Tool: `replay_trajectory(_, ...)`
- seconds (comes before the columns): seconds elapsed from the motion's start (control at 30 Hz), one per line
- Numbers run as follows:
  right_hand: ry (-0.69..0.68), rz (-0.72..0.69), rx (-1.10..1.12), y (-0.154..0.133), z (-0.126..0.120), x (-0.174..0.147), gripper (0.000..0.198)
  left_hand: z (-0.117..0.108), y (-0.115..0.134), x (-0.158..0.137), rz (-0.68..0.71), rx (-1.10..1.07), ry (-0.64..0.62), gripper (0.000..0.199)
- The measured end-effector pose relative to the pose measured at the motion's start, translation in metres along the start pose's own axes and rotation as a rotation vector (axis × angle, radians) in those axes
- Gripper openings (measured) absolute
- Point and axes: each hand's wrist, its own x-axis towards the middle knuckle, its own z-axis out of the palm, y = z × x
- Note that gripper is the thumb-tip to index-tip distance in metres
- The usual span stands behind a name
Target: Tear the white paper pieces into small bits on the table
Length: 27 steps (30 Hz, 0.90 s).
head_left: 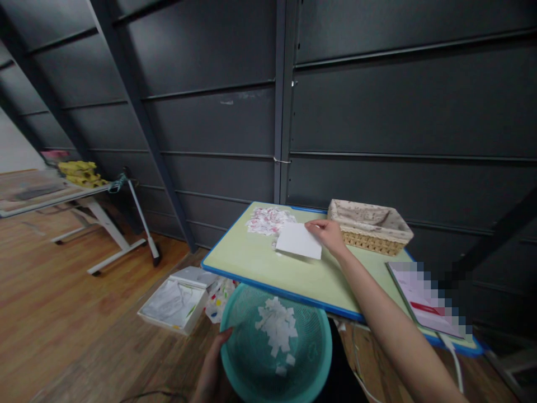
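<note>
My right hand (328, 234) pinches the upper right corner of a white card (298, 240), tilted over the pale green tabletop (239, 252). Just behind the card lies a heap of small paper scraps (268, 220), white with reddish marks. Below the table's front edge, my left hand (218, 341) grips the left rim of a teal plastic basket (323, 358). Inside that basket is a pile of small white paper pieces (277, 324), with a few loose ones nearer me. Most of the left hand's fingers are hidden by the basket wall.
A wicker basket with cloth lining (369, 243) stands at the table's back right. Nearer on the right lies a clipboard with papers (413, 288) and a red pen (425, 308). An open white box (172, 305) sits on the floor at left. A white cable (453, 352) hangs at right.
</note>
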Motion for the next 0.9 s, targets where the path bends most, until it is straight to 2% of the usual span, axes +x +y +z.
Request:
replay_trajectory(0.1, 0.101, -0.052, -0.133, -0.002, -0.003, 0.000, 0.032, -0.001, 0.002, 0.001, 0.008, 0.000, 0.023, 0.045)
replay_trajectory(0.27, 0.006, -0.130, -0.221, -0.008, 0.002, -0.005, 0.032, -0.002, 0.002, 0.002, -0.070, -0.112, 0.022, 0.060)
replay_trajectory(0.33, 0.018, -0.140, -0.236, -0.008, 0.005, -0.007, 0.032, 0.000, 0.002, 0.000, -0.090, -0.129, 0.045, 0.062)
replay_trajectory(0.47, 0.049, -0.148, -0.240, -0.006, 0.014, -0.009, 0.034, 0.006, 0.003, -0.005, -0.031, -0.079, 0.080, 0.055)
replay_trajectory(0.57, -0.005, -0.156, -0.241, -0.005, 0.020, -0.011, 0.035, 0.008, 0.004, -0.006, -0.094, -0.083, 0.060, 0.050)
replay_trajectory(0.63, -0.050, -0.151, -0.229, -0.004, 0.021, -0.011, 0.035, 0.008, 0.004, -0.006, -0.086, -0.077, 0.065, 0.046)
replay_trajectory(0.73, -0.091, -0.134, -0.187, -0.004, 0.014, -0.007, 0.033, 0.007, 0.002, -0.005, -0.033, -0.042, 0.073, 0.036)
replay_trajectory(0.8, -0.065, -0.115, -0.159, -0.003, 0.007, -0.004, 0.032, 0.006, 0.001, -0.005, -0.034, -0.031, 0.062, 0.033)
replay_trajectory(0.9, -0.016, -0.082, -0.154, -0.001, -0.003, 0.001, 0.030, 0.004, 0.000, -0.003, -0.088, -0.072, 0.016, 0.041)
